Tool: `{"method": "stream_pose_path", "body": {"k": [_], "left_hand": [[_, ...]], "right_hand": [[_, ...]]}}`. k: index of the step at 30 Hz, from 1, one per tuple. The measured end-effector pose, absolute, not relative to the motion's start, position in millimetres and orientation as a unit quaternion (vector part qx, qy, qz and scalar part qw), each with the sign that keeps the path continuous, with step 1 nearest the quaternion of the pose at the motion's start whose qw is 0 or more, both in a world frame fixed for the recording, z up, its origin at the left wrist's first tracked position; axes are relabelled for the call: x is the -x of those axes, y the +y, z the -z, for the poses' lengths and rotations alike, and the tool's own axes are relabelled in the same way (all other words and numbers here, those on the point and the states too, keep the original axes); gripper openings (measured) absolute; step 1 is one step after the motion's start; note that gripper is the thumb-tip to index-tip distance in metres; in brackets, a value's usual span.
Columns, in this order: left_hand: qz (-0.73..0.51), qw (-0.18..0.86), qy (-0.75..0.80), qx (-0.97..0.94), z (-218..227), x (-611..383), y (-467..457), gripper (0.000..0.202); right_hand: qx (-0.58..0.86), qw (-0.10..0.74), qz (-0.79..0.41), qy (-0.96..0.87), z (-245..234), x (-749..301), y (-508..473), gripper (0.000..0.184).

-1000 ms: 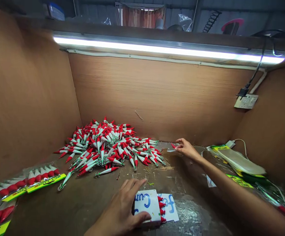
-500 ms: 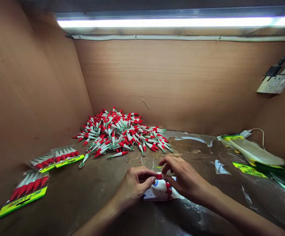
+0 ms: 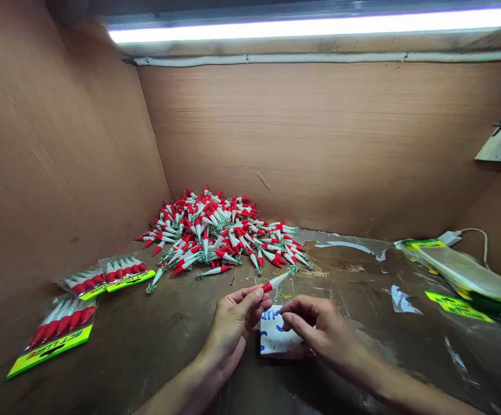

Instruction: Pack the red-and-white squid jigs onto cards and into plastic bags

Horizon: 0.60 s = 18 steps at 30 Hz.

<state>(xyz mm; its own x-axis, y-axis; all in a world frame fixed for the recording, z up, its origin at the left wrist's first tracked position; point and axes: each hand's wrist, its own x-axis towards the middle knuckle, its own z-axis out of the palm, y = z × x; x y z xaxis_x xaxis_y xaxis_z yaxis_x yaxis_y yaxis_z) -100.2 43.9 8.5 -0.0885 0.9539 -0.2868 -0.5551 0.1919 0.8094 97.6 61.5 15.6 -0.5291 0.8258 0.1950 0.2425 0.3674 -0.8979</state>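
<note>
My left hand (image 3: 237,323) pinches a red-and-white fishing lure (image 3: 276,280) by its red end between thumb and fingers. The lure's white body points up and right, ending in green hooks. My right hand (image 3: 315,325) hovers over a small white block with blue marks (image 3: 279,337), its thumb and forefinger slightly apart and nothing visible between them. A bit of red shows at the block's right side, mostly hidden beneath that hand. Behind both hands lies a large pile of similar lures (image 3: 209,227).
On the left lie clear packs of lures (image 3: 60,323) with yellow-green header cards. To the right are a stack of clear bags (image 3: 462,262), a loose yellow-green card (image 3: 458,306) and plastic scraps (image 3: 401,301). Wooden panels (image 3: 311,138) enclose the back and sides.
The lure now points up and away in my left hand, and my right hand has come off it, lower over the block. The view has shifted slightly.
</note>
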Motion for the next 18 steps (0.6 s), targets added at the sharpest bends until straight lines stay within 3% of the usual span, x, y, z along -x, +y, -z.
{"method": "stream_pose_path", "body": {"k": [2,4,8,18], "left_hand": [[-0.591,0.647,0.432,-0.214,-9.4,98.0,41.7,0.012],[-0.569,0.667,0.428,-0.218,-9.4,94.9,38.5,0.013],[-0.522,0.694,0.433,-0.242,-8.3,91.0,33.4,0.019],[-0.486,0.705,0.436,-0.277,-8.0,92.2,30.8,0.027]], "right_hand": [[0.353,0.338,-0.577,-0.654,-7.0,-88.6,65.5,0.035],[0.343,0.369,-0.644,-0.576,0.1,-82.1,69.4,0.045],[0.299,0.406,-0.722,-0.474,9.0,-78.6,72.1,0.043],[0.279,0.387,-0.740,-0.474,4.6,-80.0,66.7,0.035]]}}
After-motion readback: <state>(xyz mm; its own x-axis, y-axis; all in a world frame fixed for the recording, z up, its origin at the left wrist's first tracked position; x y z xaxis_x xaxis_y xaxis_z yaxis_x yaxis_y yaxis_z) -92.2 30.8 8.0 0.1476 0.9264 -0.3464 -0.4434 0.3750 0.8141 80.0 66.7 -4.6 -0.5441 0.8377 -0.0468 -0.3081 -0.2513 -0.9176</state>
